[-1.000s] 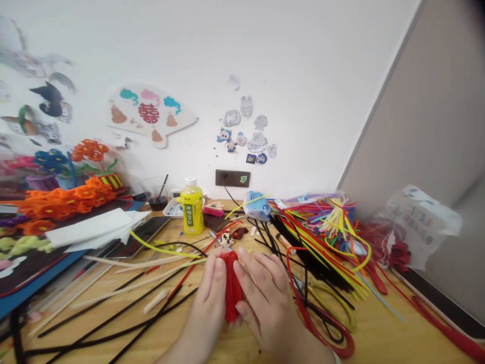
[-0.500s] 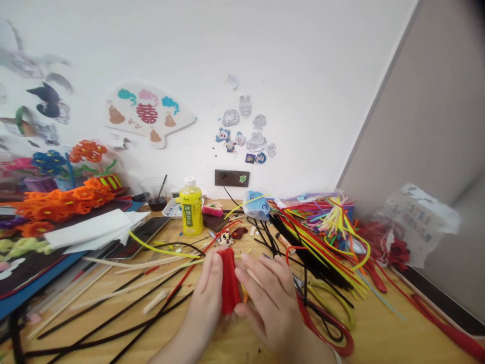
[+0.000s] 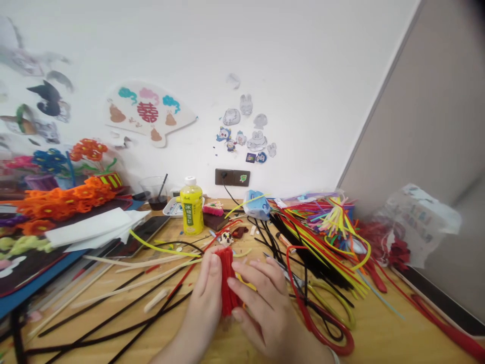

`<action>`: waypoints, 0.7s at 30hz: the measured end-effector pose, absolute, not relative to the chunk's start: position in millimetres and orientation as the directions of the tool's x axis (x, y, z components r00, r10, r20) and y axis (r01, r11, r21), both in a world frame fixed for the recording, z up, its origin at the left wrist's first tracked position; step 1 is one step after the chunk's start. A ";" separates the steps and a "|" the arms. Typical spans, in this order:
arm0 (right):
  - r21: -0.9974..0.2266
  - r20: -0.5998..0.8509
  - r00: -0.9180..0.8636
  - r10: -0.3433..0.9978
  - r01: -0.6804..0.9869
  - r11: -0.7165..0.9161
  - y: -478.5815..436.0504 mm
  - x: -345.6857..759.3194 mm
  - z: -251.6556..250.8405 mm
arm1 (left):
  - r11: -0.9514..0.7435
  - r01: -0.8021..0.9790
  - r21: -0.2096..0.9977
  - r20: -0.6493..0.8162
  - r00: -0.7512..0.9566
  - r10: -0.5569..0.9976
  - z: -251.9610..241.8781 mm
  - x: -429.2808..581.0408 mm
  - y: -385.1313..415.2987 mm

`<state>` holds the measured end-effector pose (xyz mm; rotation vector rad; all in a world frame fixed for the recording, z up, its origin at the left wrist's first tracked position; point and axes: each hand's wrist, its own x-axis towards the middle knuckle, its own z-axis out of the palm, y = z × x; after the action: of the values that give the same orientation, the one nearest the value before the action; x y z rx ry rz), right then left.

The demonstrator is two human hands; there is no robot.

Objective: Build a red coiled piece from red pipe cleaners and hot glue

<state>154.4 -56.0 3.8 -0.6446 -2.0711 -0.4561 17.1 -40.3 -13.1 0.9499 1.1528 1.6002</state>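
The left hand (image 3: 206,289) stands upright on the near side of the work, fingers together and flat against the left face of a bundle of red pipe cleaners (image 3: 227,288). The bundle stands on end or slightly tilted between the two hands, its strands packed side by side, with its lower end just above the wooden table (image 3: 379,323); whether it touches the wood is hidden. The right hand (image 3: 265,303) comes in from the other side, only slightly curled, its fingers spread across the bundle's right face, so the two palms pinch it closely between them. Left of the hands, long black pipe cleaners (image 3: 113,323) and pale strips lie loose, with a phone (image 3: 142,235) beyond them. A yellow bottle (image 3: 191,215) stands past the bundle, near a small figurine (image 3: 226,238). Right of the right hand, a red pipe-cleaner loop (image 3: 303,313) rests beside a heap of multicoloured pipe cleaners (image 3: 318,237).
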 end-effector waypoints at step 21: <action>-0.197 0.857 -0.277 0.434 0.602 0.774 -39.6 153.7 -12.7 | 0.014 -0.723 0.691 0.009 0.027 1.000 -3.6 31.7 -42.1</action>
<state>153.7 -39.6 -12.7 -0.7860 -1.9180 -0.2000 31.7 -42.1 -3.6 0.6096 0.5798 1.4649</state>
